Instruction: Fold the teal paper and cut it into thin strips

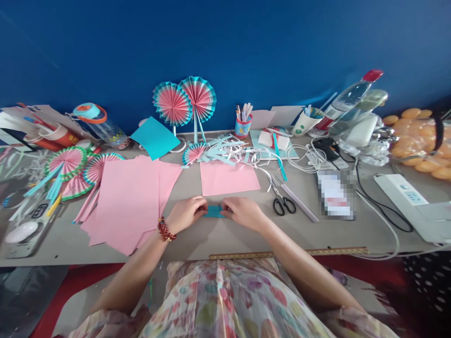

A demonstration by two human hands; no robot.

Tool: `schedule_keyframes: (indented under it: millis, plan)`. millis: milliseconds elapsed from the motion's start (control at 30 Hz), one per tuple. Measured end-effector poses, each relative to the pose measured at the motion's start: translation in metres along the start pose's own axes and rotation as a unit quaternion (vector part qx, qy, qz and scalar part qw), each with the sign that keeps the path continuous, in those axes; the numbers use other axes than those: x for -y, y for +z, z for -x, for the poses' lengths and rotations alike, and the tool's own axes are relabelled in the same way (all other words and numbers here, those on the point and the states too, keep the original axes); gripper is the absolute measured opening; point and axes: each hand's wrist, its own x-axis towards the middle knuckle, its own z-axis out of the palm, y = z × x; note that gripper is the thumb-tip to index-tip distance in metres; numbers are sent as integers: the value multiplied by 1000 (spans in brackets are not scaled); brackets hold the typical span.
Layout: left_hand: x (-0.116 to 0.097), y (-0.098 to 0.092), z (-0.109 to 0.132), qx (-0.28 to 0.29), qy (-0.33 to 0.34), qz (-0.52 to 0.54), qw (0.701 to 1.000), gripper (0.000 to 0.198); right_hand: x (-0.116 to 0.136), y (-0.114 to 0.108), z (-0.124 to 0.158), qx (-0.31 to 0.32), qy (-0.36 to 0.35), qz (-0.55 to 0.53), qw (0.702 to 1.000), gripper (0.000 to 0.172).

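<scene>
Wall (105, 47): deep blue, plain, running from 9 to 3 o'clock across the far side. Table (218, 239): grey-beige flat top, far edge against the wall at 12 o'clock. Red surface (70, 288) below the table's near edge, 7 o'clock. Lighting even; a brighter patch on the wall at 1 o'clock.

Person wears a light, cream-toned garment (225, 300) printed all over with soft blotchy flowers in pink, red, green, purple and yellow, with a straight seam or fold down the front. The same print shows on the sleeves (105, 324) at the lower corners, forearms bare beyond them. A bracelet (165, 230) of dark red beads sits on the wrist behind the left hand (186, 213).
</scene>
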Motion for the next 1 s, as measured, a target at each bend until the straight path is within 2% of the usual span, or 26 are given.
schedule_keyframes:
  millis: [400, 1000]
  plan:
    - [-2, -2, -1, 3, -10, 0, 1000, 8, -16, -11, 16, -10, 11, -25, 1000, 11]
    - [-4, -3, -2, 6, -18, -8, 1000, 12, -17, -4, 15, -22, 11, -22, 999, 8]
